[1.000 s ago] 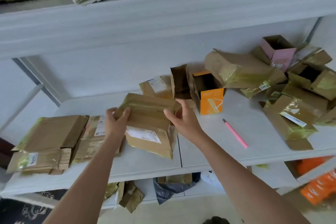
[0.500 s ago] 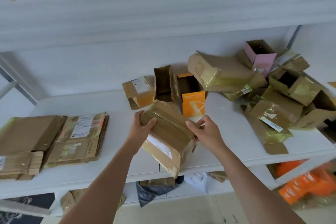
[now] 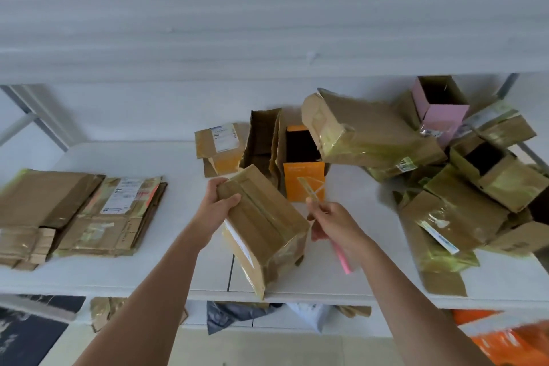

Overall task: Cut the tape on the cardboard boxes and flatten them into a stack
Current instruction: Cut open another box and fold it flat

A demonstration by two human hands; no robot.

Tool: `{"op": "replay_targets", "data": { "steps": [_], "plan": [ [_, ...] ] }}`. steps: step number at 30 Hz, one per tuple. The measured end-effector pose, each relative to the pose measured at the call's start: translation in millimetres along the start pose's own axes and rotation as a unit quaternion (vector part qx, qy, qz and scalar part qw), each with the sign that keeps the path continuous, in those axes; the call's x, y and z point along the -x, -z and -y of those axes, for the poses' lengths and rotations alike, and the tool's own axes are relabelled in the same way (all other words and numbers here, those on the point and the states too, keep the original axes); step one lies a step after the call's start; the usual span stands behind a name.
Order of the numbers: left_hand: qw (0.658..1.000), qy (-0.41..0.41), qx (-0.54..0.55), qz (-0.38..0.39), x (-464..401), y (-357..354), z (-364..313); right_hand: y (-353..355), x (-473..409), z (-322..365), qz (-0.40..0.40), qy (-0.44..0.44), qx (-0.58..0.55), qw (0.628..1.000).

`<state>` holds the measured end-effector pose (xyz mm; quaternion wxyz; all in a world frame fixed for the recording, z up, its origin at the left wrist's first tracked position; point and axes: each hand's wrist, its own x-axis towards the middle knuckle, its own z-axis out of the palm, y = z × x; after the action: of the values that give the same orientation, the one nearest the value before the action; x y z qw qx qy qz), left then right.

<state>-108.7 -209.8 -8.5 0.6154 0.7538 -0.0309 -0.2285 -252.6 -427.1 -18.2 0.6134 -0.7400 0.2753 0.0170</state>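
Lower centre: left hand (image 3: 215, 207) is gripping the far top corner of a taped cardboard box (image 3: 264, 229), which is sitting tilted at the front edge of the white shelf (image 3: 148, 273). Right hand (image 3: 334, 227), just right of the box, is curling around a pink cutter (image 3: 343, 258). Left: flattened boxes (image 3: 77, 211) are lying stacked. Upper right: unflattened boxes (image 3: 445, 163) are lying piled.

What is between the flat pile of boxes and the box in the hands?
Only bare white shelf lies between the flat stack and the taped box, seen from the head camera.
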Motion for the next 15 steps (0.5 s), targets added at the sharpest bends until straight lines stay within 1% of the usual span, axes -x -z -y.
{"op": "replay_targets", "data": {
  "steps": [1,2,3,4,7,10,12,14,15],
  "plan": [
    [1.0,-0.001,0.001,-0.005,-0.4,-0.5,0.4,4.7,-7.9,-9.4,-0.07,0.009,0.033,0.997],
    [1.0,0.0,0.005,-0.014,-1.1,-1.4,1.2,10.7,-17.7,-22.5,-0.133,0.012,0.096,0.986],
    [1.0,0.004,0.012,-0.027,-1.4,-2.8,1.8,16.2,-26.8,-37.2,-0.167,0.001,0.161,0.973],
    [0.999,0.009,0.018,-0.038,-1.7,-4.2,2.2,20.3,-33.5,-51.5,-0.176,-0.02,0.212,0.961],
    [0.997,0.02,0.028,-0.065,-1.7,-8.2,2.0,25.6,-52.4,-98.5,-0.131,-0.092,0.309,0.937],
    [0.996,0.028,0.028,-0.078,-0.5,-11.0,1.4,24.2,-57.9,-119.0,-0.096,-0.097,0.366,0.921],
    [0.996,0.034,0.029,-0.078,1.2,-11.7,1.4,22.6,-56.1,-116.5,-0.089,-0.102,0.357,0.924],
    [0.996,0.035,0.026,-0.074,2.9,-11.5,0.8,22.2,-52.2,-103.8,-0.094,-0.088,0.302,0.945],
    [0.996,0.036,0.025,-0.074,3.4,-11.3,0.8,23.3,-48.7,-92.7,-0.095,-0.061,0.268,0.957]
  ]
}}
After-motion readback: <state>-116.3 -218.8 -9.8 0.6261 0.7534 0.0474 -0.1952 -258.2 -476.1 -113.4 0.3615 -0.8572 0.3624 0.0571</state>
